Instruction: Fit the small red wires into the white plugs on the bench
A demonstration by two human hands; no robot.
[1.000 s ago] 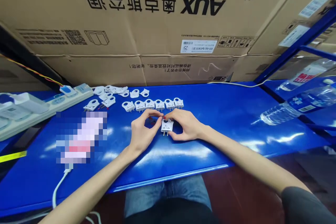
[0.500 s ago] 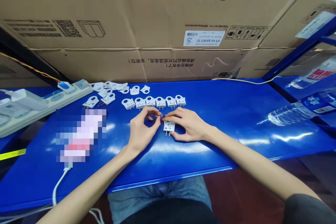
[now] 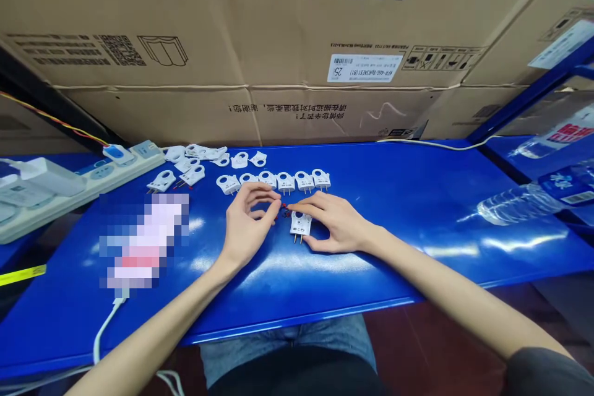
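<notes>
My right hand point(image 3: 336, 223) holds a white two-pin plug point(image 3: 301, 224) by its side, thumb below and fingers above. The plug has a round opening, and its metal pins point toward me. Small red and dark bits point(image 3: 284, 210), perhaps wire ends, show at the plug's upper left, by my right fingertips. Just left of them, my left hand point(image 3: 248, 219) is closed with thumb and fingers together; what it pinches, if anything, is hidden. Beyond my hands stands a row of similar white plugs point(image 3: 286, 182), partly covered by my left fingers.
More white plug pieces point(image 3: 204, 153) lie loosely at the back left, near a power strip point(image 3: 109, 174). A blurred-out object point(image 3: 148, 241) with a white cable lies left. Water bottles point(image 3: 520, 203) are at right. A large cardboard box point(image 3: 278, 43) stands behind the blue table point(image 3: 394, 179).
My left hand has drawn slightly left and up from the plug, and its fingers now overlap the row behind. My right hand keeps its hold on the plug.
</notes>
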